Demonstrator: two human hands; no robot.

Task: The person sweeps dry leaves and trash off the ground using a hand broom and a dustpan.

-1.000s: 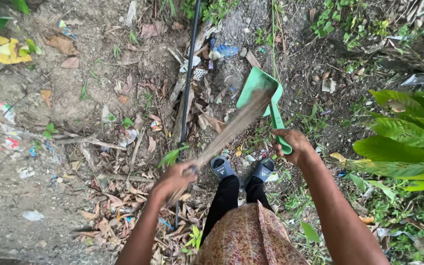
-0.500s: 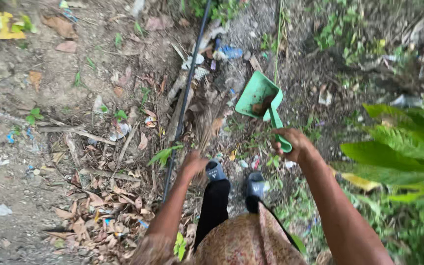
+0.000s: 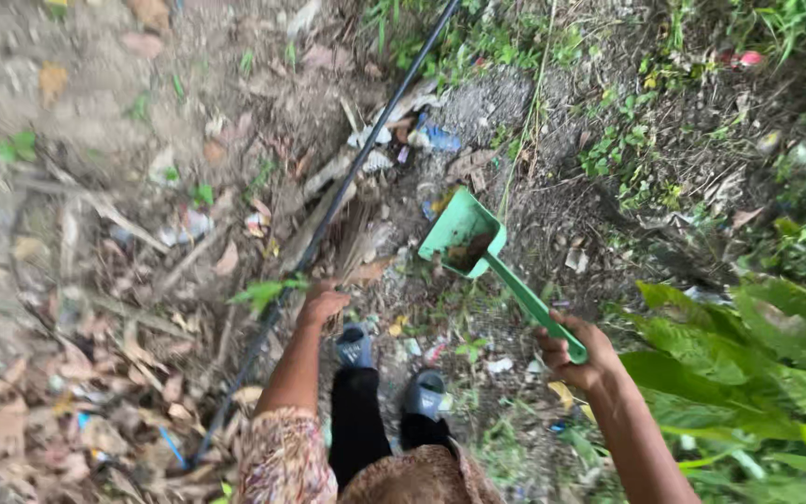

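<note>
My right hand [image 3: 573, 353] grips the handle of a green dustpan [image 3: 466, 245], whose scoop hangs tilted above the littered ground just ahead of my feet, with some dirt inside. My left hand [image 3: 322, 304] is closed around a bundle of thin brown sticks, a broom [image 3: 358, 245], close to a black pipe [image 3: 328, 219] running across the soil. Dry leaves [image 3: 123, 364] lie to the left, green plants [image 3: 757, 345] to the right.

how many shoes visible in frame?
2. One grey shoe sits just below the left hand; the other shoe is lower and further right, left of the right hand holding the green dustpan. Legs partly cover both.
</note>
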